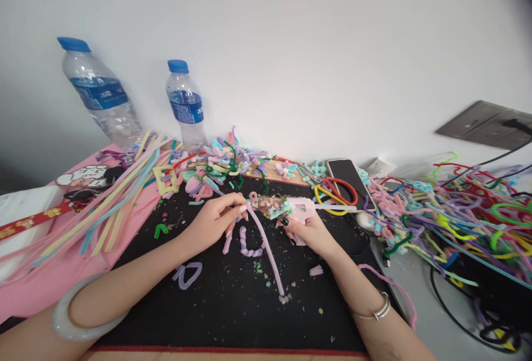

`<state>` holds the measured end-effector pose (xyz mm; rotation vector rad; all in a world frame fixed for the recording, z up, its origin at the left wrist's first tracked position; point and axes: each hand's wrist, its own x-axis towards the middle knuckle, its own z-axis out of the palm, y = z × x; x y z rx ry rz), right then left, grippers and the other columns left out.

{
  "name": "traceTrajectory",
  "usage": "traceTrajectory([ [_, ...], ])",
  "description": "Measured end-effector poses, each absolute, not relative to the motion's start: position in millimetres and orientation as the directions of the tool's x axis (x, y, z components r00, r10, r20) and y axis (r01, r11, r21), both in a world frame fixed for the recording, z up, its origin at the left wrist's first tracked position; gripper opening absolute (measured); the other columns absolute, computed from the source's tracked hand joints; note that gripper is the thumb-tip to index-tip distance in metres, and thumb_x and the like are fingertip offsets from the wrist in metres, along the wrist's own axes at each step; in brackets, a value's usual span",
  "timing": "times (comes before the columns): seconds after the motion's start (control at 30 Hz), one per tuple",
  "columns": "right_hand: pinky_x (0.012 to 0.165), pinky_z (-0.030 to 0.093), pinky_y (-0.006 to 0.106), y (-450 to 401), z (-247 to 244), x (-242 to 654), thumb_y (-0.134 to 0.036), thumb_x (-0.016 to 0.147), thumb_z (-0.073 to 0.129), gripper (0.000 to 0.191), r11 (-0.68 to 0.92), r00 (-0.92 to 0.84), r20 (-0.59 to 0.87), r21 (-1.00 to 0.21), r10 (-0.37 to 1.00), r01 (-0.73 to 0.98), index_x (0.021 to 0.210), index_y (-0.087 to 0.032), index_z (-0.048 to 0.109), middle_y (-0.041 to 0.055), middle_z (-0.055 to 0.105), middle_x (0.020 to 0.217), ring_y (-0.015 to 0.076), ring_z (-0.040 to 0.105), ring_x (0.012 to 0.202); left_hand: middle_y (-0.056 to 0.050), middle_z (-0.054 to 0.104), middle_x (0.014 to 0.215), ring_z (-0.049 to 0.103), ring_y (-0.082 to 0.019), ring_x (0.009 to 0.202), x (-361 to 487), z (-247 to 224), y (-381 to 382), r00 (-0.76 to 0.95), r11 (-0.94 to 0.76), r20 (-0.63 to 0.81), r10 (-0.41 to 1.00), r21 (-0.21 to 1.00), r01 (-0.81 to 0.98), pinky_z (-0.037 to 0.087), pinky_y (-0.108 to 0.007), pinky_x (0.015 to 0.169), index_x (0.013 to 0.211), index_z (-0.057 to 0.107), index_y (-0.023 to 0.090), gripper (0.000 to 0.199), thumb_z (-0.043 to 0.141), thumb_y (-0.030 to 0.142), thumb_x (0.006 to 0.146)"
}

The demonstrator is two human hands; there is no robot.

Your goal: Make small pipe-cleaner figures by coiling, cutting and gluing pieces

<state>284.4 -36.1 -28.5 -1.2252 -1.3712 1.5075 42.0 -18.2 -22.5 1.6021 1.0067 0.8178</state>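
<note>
Over the black mat (pixel 166 316), my left hand (pixel 214 222) is closed in a pinch on the upper end of a pink-lilac pipe cleaner (pixel 267 245). Its free end slants down to the mat. My right hand (pixel 310 233) is wrapped round the grip of a pale pink hot glue gun (pixel 302 210), with a whitish glue stick (pixel 336 207) out of its back. The gun's front is crusted with colourful bits and points left towards my left fingers. A twisted lilac piece (pixel 250 247) and a purple loop (pixel 189 275) lie close by on the mat.
Two blue-capped water bottles (pixel 185 107) stand along the wall. A heap of pipe-cleaner shapes (pixel 224 161) lies behind the mat, a phone (pixel 349 178) at the back right. Tangled pipe cleaners (pixel 469 222) and cables crowd the right; straight strips (pixel 120 206) lie left on pink paper.
</note>
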Motion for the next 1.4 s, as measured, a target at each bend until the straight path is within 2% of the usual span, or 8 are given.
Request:
traceTrajectory([
  [0.33,0.038,0.033,0.018,-35.7,-30.2,284.9,-0.049,0.071,0.068,0.045,-0.113,-0.296,-0.133,-0.99,0.946,0.084,0.099,-0.017,0.054,-0.007,0.047,0.052,0.0063,0.039,0.041,0.008,0.039,0.052,0.04,-0.007,0.04,41.7,-22.2,-17.5,0.422,-0.122,0.023,0.906,0.97,0.21,0.037,-0.019,0.042,0.087,0.055,0.019,0.022,0.043,0.036,0.092],
  [0.8,0.039,0.034,0.018,-36.1,-30.6,286.5,-0.048,0.073,0.066,0.041,-0.094,-0.303,-0.131,-0.987,0.944,0.133,0.1,-0.018,0.057,-0.0064,0.046,0.053,0.0069,0.04,0.042,0.004,0.048,0.062,0.042,-0.007,0.042,41.6,-20.7,-16.6,0.392,-0.161,0.052,0.918,0.955,0.25,0.038,-0.019,0.044,0.085,0.054,0.018,0.023,0.043,0.037,0.091],
  [1.4,0.039,0.034,0.018,-36.1,-31.8,286.6,-0.045,0.073,0.066,0.04,-0.099,-0.29,-0.134,-0.986,0.947,0.134,0.102,-0.018,0.057,-0.0065,0.047,0.053,0.0068,0.04,0.041,0.003,0.05,0.064,0.043,-0.007,0.043,40.8,-19.5,-16.3,0.396,-0.191,0.071,0.916,0.943,0.273,0.037,-0.019,0.045,0.086,0.055,0.018,0.022,0.042,0.036,0.091],
])
